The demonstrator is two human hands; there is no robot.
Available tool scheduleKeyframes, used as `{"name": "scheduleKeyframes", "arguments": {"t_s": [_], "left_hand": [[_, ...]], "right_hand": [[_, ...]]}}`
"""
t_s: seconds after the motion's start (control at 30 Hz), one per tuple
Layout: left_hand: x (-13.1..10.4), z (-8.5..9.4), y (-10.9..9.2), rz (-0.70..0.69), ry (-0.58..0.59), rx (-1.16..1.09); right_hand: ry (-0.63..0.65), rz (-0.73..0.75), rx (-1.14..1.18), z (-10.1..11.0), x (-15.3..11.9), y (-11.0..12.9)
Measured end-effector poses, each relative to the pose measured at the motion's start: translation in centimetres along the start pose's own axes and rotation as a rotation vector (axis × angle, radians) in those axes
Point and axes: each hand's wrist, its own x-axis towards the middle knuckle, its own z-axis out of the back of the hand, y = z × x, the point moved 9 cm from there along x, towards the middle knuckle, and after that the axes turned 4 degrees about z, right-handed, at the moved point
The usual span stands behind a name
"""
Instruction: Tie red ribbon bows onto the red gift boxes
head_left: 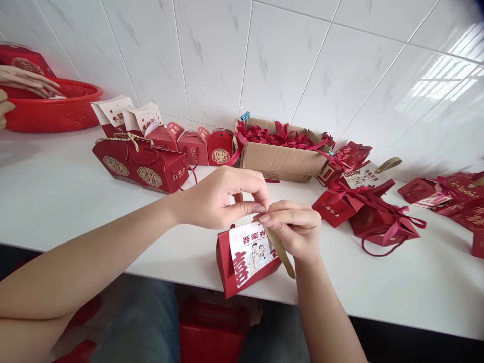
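Note:
A red gift box (252, 257) with a white card front, showing a drawn couple and Chinese characters, stands at the table's front edge. Above its top, my right hand (297, 227) pinches a gold-brown strap (280, 249), whose loose end hangs down over the box's right side. Fingertip to fingertip with it, my left hand (223, 197) is closed in a pinch at the top of the box. What lies between the left fingertips is hidden. Both hands partly cover the box's upper edge.
Behind my hands stands a cardboard box (280, 160) filled with red ribbons (283, 135). Red gift boxes (139, 166) line the left, and ribbon-tied boxes (378, 217) lie to the right. At far left, another person's hand (28, 80) reaches over a red basin (53, 113). A tiled wall (212, 60) closes the back.

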Motion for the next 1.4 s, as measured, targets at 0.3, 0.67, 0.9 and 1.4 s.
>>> {"name": "scheduleKeyframes", "arguments": {"t_s": [0.3, 0.67, 0.9, 1.4], "left_hand": [[0.1, 1.1, 0.3, 0.000, -0.080, -0.074], [0.2, 1.3, -0.8, -0.050, -0.054, 0.041], [-0.3, 1.2, -2.1, -0.171, -0.065, 0.304], [-0.3, 1.0, -2.6, -0.158, -0.063, 0.349]], "right_hand": [[-0.041, -0.056, 0.017, 0.4, 0.1, -0.6], [-0.055, -0.058, 0.033, 0.4, 0.1, -0.6], [-0.064, -0.116, 0.027, 0.5, -0.2, -1.1], [-0.080, -0.102, 0.015, 0.6, -0.3, -1.1]]}}
